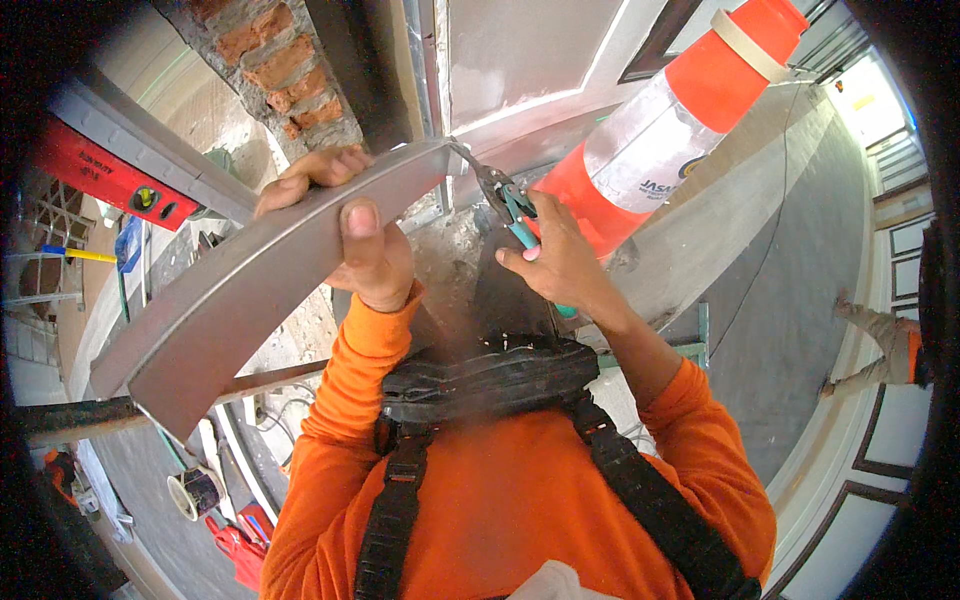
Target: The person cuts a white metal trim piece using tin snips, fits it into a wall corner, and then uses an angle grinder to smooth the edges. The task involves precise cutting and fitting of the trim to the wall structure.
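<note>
A long grey-brown metal angle strip (255,275), folded along its length, slants across in front of me from lower left to upper middle. My left hand (372,250) is closed around it, the thumb on the near face and the fingers over the far edge. My right hand (572,258) grips tin snips (514,208) with teal handles. The dark jaws of the snips meet the strip's far right end. Whether the blades are closed on the metal is too small to tell, and my fingers partly cover the handles.
An orange and white traffic cone (640,155) leans close beyond my right hand. Broken brickwork (285,65) stands ahead. A red spirit level (115,172) is at the left. Lower left are a bucket (193,494) and a red bag (238,548). Another person's legs (875,345) show far right.
</note>
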Demonstrator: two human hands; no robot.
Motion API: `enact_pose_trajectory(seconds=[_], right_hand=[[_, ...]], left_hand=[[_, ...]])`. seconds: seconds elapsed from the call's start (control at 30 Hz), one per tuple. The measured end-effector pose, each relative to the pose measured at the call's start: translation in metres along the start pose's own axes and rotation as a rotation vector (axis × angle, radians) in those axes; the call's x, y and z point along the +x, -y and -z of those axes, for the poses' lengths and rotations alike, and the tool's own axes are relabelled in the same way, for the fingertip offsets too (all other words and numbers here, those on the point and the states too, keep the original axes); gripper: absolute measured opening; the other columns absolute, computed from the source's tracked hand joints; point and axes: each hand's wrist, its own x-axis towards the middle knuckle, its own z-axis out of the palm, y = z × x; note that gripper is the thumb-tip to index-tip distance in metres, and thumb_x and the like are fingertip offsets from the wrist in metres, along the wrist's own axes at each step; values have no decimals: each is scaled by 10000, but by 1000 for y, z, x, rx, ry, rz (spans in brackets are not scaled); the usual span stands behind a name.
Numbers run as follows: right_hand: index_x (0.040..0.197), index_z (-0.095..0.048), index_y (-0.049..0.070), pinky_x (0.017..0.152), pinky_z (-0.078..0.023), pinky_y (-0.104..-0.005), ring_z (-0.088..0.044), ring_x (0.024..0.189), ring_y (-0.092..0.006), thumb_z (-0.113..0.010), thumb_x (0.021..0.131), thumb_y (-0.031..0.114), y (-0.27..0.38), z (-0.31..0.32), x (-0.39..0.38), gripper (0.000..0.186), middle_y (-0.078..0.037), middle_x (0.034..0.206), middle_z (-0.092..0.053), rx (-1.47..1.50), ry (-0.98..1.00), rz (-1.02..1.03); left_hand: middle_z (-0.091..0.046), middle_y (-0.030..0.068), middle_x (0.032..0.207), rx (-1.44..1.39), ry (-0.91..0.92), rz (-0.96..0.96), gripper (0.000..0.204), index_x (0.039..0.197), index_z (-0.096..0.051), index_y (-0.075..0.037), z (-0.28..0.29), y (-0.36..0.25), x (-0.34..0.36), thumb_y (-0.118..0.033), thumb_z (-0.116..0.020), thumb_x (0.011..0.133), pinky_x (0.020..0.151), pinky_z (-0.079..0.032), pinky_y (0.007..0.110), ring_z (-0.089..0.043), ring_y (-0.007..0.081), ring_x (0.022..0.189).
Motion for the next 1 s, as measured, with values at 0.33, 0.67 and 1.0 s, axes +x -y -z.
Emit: enact_pose_trajectory(seconds=[0.33,0.67,1.0], right_hand=[[1295,-478,-23,920,-488,-414,-624,1041,-332,-793,806,265,6,4,0,650,-214,1116,-607,298,171,-138],[1246,-550,13,879,-508,-486,-651,1045,-390,-735,822,397,2,-7,2,602,-248,1114,-646,94,109,-154],[1053,-599,57,741,-528,-490,-681,846,-402,-709,822,382,-12,-19,-2,414,-229,872,-669,173,45,-49]], left_hand=[[-545,112,1019,15,11,-18,492,1230,-468,-109,1,-5,-1,-233,-718,824,850,-487,441,-553,256,911],[-617,159,1018,235,56,-95,433,1190,-514,-39,9,10,-11,-289,-692,883,778,-554,425,-615,259,880],[-604,162,1004,185,-70,171,473,1221,-473,-20,24,14,-1,-276,-677,878,875,-488,451,-580,301,956]])
